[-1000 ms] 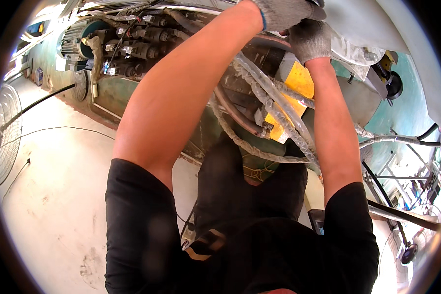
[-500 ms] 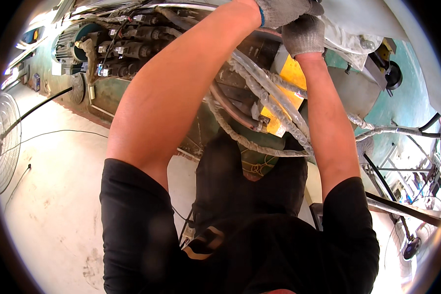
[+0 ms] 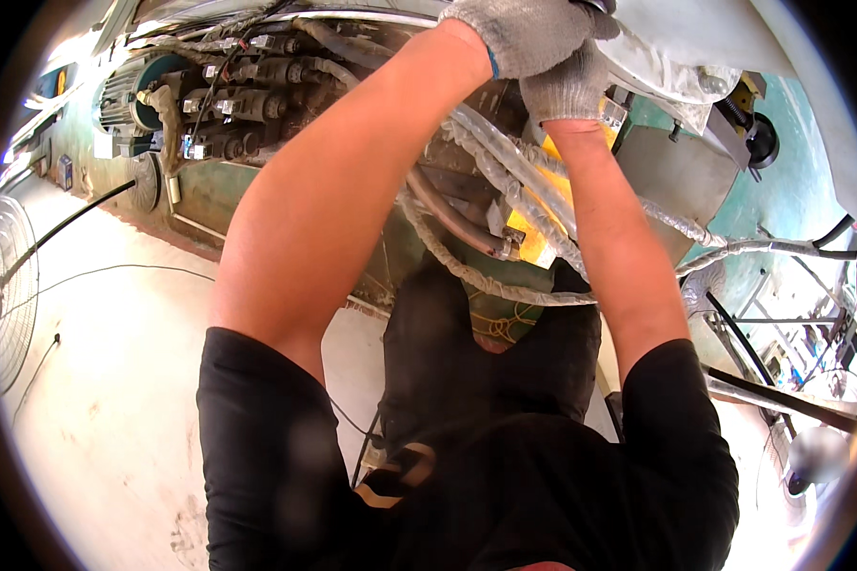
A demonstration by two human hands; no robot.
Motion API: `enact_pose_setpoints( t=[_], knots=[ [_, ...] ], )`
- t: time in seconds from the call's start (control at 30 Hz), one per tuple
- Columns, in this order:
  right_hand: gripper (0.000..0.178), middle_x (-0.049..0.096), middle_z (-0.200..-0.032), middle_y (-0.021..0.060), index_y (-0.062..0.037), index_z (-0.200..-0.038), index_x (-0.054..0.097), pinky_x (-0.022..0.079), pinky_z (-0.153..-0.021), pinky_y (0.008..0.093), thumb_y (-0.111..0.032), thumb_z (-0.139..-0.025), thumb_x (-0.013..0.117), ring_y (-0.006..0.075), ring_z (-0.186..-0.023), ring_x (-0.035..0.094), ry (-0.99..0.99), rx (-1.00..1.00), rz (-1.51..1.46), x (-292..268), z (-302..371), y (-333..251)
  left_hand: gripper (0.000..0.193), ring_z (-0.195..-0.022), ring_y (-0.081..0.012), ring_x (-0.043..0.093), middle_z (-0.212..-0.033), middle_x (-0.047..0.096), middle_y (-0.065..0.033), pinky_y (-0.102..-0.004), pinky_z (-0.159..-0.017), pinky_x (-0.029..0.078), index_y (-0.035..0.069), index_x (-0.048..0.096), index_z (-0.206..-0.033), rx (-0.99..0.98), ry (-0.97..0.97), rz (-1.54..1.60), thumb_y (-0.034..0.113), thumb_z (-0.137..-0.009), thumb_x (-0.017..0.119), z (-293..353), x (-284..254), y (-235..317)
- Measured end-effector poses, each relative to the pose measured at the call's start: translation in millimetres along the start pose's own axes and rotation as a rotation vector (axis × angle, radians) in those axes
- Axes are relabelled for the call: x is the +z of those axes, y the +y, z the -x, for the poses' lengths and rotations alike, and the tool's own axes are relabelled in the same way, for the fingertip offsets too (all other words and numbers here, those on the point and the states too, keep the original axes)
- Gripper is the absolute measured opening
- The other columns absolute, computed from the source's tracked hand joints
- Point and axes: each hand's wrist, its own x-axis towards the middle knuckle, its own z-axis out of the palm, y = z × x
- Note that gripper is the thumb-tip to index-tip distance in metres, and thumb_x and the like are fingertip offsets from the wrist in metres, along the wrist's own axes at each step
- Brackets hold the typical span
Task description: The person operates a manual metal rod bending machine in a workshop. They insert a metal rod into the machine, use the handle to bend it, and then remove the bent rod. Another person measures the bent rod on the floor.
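Note:
Both hands wear grey knitted gloves and meet at the top edge of the head view. My left hand (image 3: 524,36) is closed, its fingers curled away from me. Just below it and partly behind it, my right hand (image 3: 569,88) is closed too. A small dark end of something (image 3: 600,6) shows at the left hand's fingertips, cut by the picture's edge, so I cannot make out what the hands grip. Under my forearms run plastic-wrapped hoses (image 3: 514,181), a brown hose (image 3: 452,214) and a yellow part (image 3: 535,243).
A green motor (image 3: 129,100) and metal valve fittings (image 3: 248,100) stand at the left. A pale curved panel (image 3: 724,33) lies right of my hands, near a grey metal box (image 3: 681,171). A floor fan (image 3: 9,295) and a thin cable (image 3: 114,266) are on the left.
Both hands have shifted left and slightly down, staying together. The right forearm has swung left and now covers more of the yellow part.

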Motion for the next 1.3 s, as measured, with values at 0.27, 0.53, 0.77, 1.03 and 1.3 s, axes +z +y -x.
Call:
enact_pose_setpoints(
  t=[0.27,0.53,0.77,1.03,1.3],
  knots=[
    [0.036,0.077,-0.108,0.0178,-0.0013,-0.129,0.066,0.06,-0.089,0.0514,-0.024,-0.102,0.069,0.0363,-0.102,0.075,0.392,0.246,-0.446,-28.2,-48.3,-79.1,0.014,-0.088,-0.0377,0.072,-0.091,0.072,-0.0214,-0.0448,-0.083,0.057,0.004,0.073,-0.099,0.026,-0.036,0.001,0.016,-0.092,0.072,-2.1,-18.2,-2.3],
    [0.03,0.077,-0.093,0.024,-0.0004,-0.118,0.059,0.061,-0.08,0.0563,-0.022,-0.099,0.068,0.0462,-0.092,0.077,-0.076,0.216,-0.593,-56.4,-81.6,-125.2,0.009,-0.083,-0.0193,0.071,-0.092,0.076,-0.0083,-0.0325,-0.076,0.056,0.0,0.073,-0.103,-0.285,0.227,1.0,-0.002,-0.097,0.066,27.8,-73.4,-74.4],
    [0.024,0.08,-0.105,0.0244,0.0,-0.115,0.066,0.063,-0.084,0.0531,-0.019,-0.103,0.059,0.0409,-0.101,0.08,-0.424,0.052,-0.508,-62.9,-108.6,-150.4,0.021,-0.083,-0.0172,0.058,-0.103,0.071,-0.0068,-0.0339,-0.079,0.051,0.005,0.07,-0.127,-0.259,0.632,0.981,0.015,-0.109,0.07,50.0,-78.9,-179.6],
    [0.036,0.081,-0.115,0.0238,0.0018,-0.13,0.069,0.064,-0.089,0.0509,-0.017,-0.101,0.06,0.0386,-0.109,0.08,-0.582,-0.046,-0.362,-6.8,-110.1,-162.2,0.037,-0.115,-0.031,0.072,-0.125,0.075,-0.0125,-0.0443,-0.101,0.059,0.006,0.066,-0.136,-0.639,0.862,1.099,0.022,-0.104,0.074,48.1,-50.6,-261.3],
    [0.036,0.082,-0.122,0.0171,-0.0026,-0.134,0.072,0.063,-0.092,0.0464,-0.017,-0.105,0.057,0.032,-0.115,0.08,-0.646,-0.141,-0.274,-11.9,-107.3,-166.9,0.024,-0.081,-0.0221,0.07,-0.092,0.075,-0.0083,-0.0374,-0.072,0.054,0.005,0.074,-0.123,-0.696,0.614,0.216,0.014,-0.101,0.073,136.5,-14.0,-225.8]
  ],
)
